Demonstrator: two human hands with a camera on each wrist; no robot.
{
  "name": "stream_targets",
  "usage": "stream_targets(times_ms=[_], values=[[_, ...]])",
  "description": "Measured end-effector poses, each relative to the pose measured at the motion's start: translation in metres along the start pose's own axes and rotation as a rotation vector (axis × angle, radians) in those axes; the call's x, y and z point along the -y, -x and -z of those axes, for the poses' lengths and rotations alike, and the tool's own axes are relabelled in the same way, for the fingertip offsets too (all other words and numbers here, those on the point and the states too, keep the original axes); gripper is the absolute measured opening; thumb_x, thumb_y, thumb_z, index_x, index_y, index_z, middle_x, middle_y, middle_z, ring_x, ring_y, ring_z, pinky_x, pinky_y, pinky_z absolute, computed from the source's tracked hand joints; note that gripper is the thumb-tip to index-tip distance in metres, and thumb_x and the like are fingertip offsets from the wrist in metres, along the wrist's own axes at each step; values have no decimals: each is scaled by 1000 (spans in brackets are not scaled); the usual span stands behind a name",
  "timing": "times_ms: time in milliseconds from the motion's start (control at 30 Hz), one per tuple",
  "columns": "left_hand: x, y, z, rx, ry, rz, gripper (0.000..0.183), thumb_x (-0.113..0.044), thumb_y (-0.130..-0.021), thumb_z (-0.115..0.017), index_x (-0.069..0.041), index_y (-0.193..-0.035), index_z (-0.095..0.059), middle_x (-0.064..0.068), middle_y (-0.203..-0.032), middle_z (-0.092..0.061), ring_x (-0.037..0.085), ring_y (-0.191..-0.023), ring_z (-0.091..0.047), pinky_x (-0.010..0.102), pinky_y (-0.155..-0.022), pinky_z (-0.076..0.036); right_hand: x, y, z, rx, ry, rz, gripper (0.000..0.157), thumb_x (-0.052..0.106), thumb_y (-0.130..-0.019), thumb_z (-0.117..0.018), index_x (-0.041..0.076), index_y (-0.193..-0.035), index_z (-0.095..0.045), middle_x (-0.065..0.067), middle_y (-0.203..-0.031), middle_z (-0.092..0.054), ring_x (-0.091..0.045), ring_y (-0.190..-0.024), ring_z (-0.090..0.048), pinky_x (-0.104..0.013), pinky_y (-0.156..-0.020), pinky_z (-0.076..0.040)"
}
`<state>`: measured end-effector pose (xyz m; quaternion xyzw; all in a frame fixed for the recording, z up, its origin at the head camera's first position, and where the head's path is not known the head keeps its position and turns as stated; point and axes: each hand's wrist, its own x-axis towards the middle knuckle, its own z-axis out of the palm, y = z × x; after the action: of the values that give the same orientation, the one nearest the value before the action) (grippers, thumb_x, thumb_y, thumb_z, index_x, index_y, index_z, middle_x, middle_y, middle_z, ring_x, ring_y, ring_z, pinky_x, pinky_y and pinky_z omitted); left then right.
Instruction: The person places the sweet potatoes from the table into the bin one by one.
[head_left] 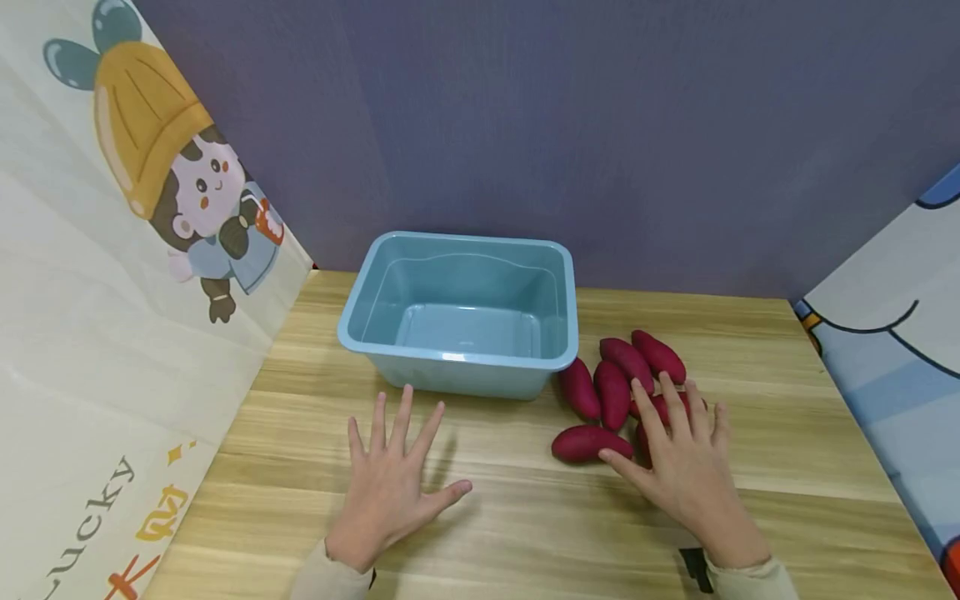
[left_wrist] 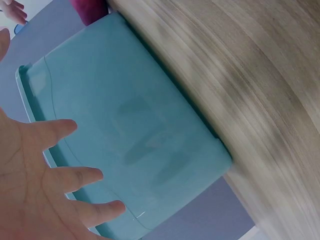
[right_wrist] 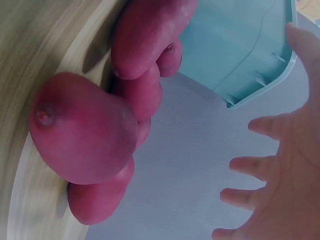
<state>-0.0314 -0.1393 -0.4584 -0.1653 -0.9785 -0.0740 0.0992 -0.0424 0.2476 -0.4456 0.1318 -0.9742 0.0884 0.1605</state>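
A light blue plastic bin [head_left: 457,372] stands on the table, with nothing seen inside it. To its right lies a loose group of several purple-red sweet potatoes [head_left: 612,395], one [head_left: 581,444] nearest the front. My left hand [head_left: 390,492], palm down with fingers spread, is over the table in front of the bin and holds nothing. Above the right side of the group, my right hand [head_left: 686,479] has its fingers spread and partly hides some sweet potatoes. In the right wrist view, a gap shows between that hand and the sweet potatoes [right_wrist: 85,132].
The wood-grain table [head_left: 517,533] runs back to a dark blue-grey wall [head_left: 600,142]. A white printed sheet [head_left: 82,333] borders the left side, and another printed sheet [head_left: 892,358] borders the right. A small black piece [head_left: 696,569] shows by the right wrist.
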Motion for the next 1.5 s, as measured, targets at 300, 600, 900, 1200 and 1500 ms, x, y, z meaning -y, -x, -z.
stream_targets(times_ms=[300,600,900,1200,1500], values=[[3,-2,-1,-3,30,31,93,-84,-87,-42,-24,-158,-33,15,-166,-8,43,-149,-2,78,-110,-13,-1,-1,2,-17,-12,-9,102,74,-80,-64,16,-158,-31,-26,-153,-32,-55,-138,-24,-78,-112,-3],[21,-12,7,-261,290,9,56,-35,-97,-66,2,-138,-54,26,-146,-45,48,-132,-42,65,-102,-45,-11,-2,4,-20,-12,-19,95,64,-86,-66,12,-157,-30,-29,-152,-31,-54,-138,-24,-78,-112,-5],[45,-26,24,-410,570,170,30,-13,-99,-65,2,-125,-61,17,-123,-62,33,-111,-61,38,-78,-62,-34,-16,6,-209,-44,16,89,74,-96,-34,1,-146,-45,-30,-139,-47,-55,-125,-40,-81,-105,-21],[74,-41,37,-572,730,400,25,-21,-102,-62,1,-113,-66,9,-106,-68,14,-88,-66,8,-70,-54,-61,-27,6,-200,-83,-41,74,28,-85,-79,0,-144,-46,-30,-131,-52,-54,-116,-46,-80,-101,-28],[99,-67,45,-541,1283,530,35,-18,-99,-66,3,-126,-58,15,-118,-61,16,-90,-69,28,-74,-63,-85,-35,0,-129,-131,-121,65,22,-89,-77,-1,-142,-47,-34,-129,-52,-58,-114,-47,-80,-93,-32]])
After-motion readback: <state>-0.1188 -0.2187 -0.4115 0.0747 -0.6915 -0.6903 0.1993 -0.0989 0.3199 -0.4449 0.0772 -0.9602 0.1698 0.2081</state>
